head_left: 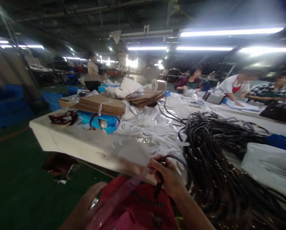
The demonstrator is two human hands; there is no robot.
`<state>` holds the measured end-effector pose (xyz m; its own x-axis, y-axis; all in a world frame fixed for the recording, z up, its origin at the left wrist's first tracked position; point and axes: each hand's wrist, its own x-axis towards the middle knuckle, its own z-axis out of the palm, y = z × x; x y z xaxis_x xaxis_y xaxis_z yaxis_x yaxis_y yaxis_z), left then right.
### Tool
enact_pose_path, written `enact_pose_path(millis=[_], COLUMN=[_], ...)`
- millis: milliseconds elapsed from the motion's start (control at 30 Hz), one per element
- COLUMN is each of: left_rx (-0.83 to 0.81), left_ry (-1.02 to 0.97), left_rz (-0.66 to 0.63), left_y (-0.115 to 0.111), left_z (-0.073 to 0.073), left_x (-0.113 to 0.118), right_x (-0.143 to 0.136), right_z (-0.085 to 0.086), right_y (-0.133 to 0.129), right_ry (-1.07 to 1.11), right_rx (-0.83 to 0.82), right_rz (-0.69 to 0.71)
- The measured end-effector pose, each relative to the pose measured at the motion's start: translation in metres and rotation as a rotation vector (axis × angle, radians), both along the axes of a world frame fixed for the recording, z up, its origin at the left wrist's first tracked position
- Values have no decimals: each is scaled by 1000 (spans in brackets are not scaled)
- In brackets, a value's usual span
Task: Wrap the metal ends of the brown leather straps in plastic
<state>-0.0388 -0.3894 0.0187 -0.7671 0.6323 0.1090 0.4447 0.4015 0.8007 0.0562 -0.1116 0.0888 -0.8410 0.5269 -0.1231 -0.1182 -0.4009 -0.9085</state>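
My right hand (168, 177) is closed around a dark leather strap (175, 158) that loops up from my fingers toward the big heap of dark straps (219, 159) on the table. My left hand (89, 204) sits low at the bottom left, blurred, touching a clear plastic sleeve (123, 195) that lies across a red mesh fabric (143, 207) in my lap; its grip on the sleeve is unclear. The strap's lower end hangs down over the red fabric.
The white table (68, 140) carries stacked brown paper bags (102, 105), blue packaging (102, 121), clear plastic bags (152, 124) and a white bag (270, 166). Several people work at the far side. A green floor lies to the left, with blue bins (6, 108).
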Motion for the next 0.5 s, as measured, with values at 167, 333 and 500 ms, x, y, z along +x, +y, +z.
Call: enact_pose_path(millis=[167, 333, 500], left_rx=[272, 473, 562], left_ry=[-211, -490, -722], left_rz=[-216, -270, -239], left_y=[104, 157, 162], left_z=[45, 51, 34], left_x=[27, 37, 27], right_x=[1, 9, 19], right_z=[-11, -19, -18], right_y=[-12, 4, 20], right_ry=[-80, -60, -45], right_rx=[66, 107, 123], right_rz=[7, -50, -16])
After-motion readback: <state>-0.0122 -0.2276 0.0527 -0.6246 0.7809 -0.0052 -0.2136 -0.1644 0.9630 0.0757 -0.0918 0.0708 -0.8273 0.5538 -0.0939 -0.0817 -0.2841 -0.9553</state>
